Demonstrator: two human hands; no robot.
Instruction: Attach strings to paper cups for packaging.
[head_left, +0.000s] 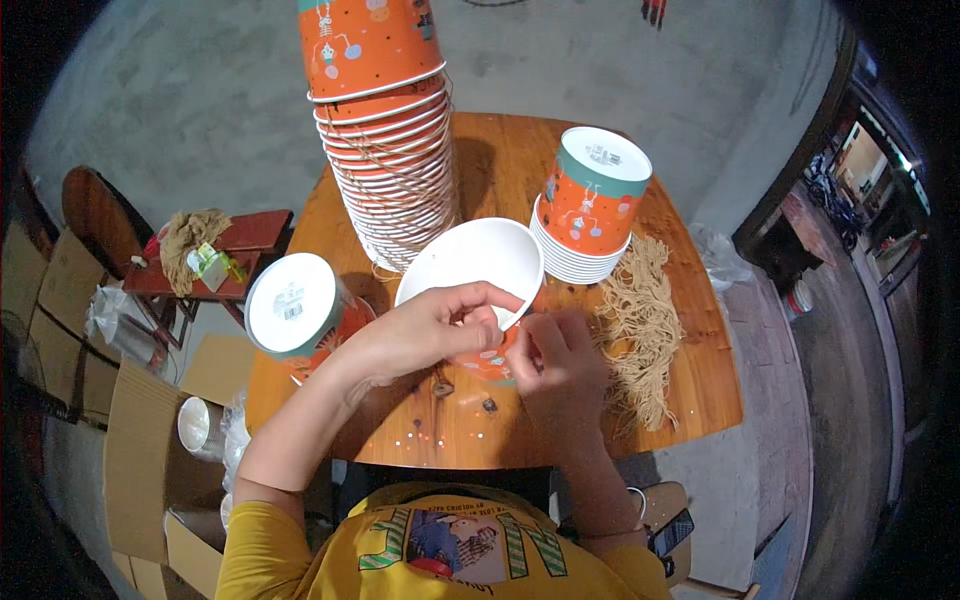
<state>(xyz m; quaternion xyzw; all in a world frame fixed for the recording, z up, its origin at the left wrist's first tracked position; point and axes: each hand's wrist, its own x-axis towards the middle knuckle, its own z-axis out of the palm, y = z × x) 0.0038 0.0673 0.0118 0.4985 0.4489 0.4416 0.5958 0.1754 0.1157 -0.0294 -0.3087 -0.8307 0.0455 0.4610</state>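
An orange paper bucket with a white inside (470, 255) leans in front of me, its mouth tipped up toward me. My left hand (445, 322) grips its near rim, fingers over the edge and thumb bent underneath. Close against the same rim, my right hand (560, 365) is closed in a pinch; what its fingertips hold is too small to make out. Right of that hand lies a bundle of tan strings (640, 345). An upside-down bucket (290, 305) stands left of my left forearm.
A tall stack of nested buckets (390, 170) with strings hanging over it rises at the back of the wooden table (690, 300). A shorter upside-down stack (598, 195) stands right of it. Cardboard boxes (150, 440) and a small red table (250, 235) are at left.
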